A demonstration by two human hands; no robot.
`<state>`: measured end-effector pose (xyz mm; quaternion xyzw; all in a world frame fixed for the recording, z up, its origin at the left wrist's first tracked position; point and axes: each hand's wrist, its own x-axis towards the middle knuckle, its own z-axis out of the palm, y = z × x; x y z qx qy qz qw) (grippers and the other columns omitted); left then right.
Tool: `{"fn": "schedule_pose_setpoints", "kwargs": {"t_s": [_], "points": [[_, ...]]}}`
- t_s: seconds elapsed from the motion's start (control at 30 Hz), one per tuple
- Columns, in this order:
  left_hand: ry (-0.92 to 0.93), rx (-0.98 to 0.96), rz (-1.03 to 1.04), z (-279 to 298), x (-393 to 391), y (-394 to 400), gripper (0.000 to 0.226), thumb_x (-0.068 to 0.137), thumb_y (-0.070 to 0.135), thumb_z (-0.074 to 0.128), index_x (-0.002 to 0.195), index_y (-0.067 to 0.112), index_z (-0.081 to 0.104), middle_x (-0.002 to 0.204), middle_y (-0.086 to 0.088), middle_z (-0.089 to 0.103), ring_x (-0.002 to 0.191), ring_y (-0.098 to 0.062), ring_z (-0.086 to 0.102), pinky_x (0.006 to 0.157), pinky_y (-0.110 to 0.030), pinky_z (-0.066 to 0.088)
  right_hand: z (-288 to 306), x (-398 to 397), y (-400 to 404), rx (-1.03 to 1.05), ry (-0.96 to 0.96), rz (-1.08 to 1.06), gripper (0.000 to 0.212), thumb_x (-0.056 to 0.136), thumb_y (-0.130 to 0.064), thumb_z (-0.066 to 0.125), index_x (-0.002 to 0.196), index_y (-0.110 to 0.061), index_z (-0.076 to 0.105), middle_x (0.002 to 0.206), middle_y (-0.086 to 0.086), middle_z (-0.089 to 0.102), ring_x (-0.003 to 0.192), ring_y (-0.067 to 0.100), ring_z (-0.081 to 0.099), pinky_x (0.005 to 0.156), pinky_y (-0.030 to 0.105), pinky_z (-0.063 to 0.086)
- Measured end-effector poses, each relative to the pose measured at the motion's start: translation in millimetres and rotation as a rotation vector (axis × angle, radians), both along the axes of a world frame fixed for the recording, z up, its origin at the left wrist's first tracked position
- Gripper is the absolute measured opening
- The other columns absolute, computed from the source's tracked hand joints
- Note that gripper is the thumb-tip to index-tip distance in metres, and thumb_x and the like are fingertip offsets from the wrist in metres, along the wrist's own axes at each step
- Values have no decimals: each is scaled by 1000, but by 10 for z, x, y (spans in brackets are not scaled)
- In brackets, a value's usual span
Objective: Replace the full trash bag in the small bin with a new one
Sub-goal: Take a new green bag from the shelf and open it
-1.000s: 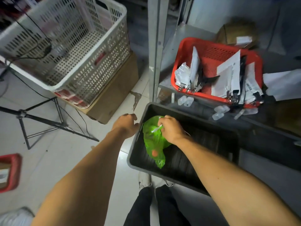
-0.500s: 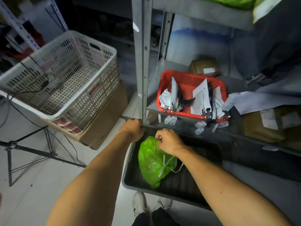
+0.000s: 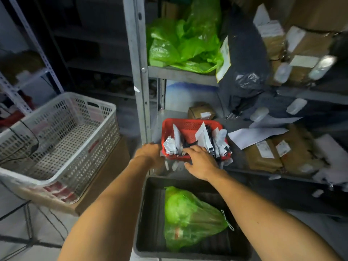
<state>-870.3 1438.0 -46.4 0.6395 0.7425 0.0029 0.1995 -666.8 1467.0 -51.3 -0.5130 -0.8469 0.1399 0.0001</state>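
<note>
A tied, full green trash bag (image 3: 190, 219) lies on its side in the black bin (image 3: 148, 213) on the floor below me, its white drawstring at the right. Neither hand touches it. My right hand (image 3: 199, 161) hovers with fingers spread over the front edge of a red basket (image 3: 190, 123) on the low shelf. At the basket's left front corner sits my left hand (image 3: 150, 153), back up, its fingers hidden from me. A heap of loose green plastic bags (image 3: 184, 40) sits on the shelf above.
A metal shelf post (image 3: 139, 72) rises just left of my hands. To the left, a white perforated crate (image 3: 62, 140) rests on a cardboard box. Parcels (image 3: 267, 155), papers and a dark bag crowd the shelves at right.
My right hand let go of the green bag, which now lies in the bin. Both hands rose from the bin to the red basket, and my view tilted up to the shelves.
</note>
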Motion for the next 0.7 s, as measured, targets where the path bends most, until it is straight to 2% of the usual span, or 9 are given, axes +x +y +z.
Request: {"fn": "schedule_pose_setpoints", "kwargs": {"t_s": [0.2,0.33,0.5,0.7], "points": [[45,81,-56,455,256,105,34,86,37,55,116,22,60,109,-6,64,97,-28,60,86,-41,53,422,277,-48,93,32,-47,59,89,-32,57,144,-26,40,145,2,42,133,27,38,108,43,40],[121,163,-80,800,429,150,37,87,40,55,118,22,61,114,-7,64,101,-29,60,88,-41,53,702,427,-63,144,49,-40,59,90,-30,58,145,-25,39,147,3,40,134,29,37,108,44,40],[144,252,-59,1336,564,187,50,86,42,60,132,24,53,132,-8,54,121,-32,51,100,-43,47,1133,551,-69,236,61,22,59,91,-27,56,147,-22,37,148,5,37,137,29,33,109,41,37],[209,332,-19,1844,674,75,52,85,43,58,132,21,54,130,-14,53,118,-38,51,96,-45,47,1609,580,-33,299,108,78,55,86,-30,57,139,-23,43,139,5,42,129,30,38,101,46,44]]}}
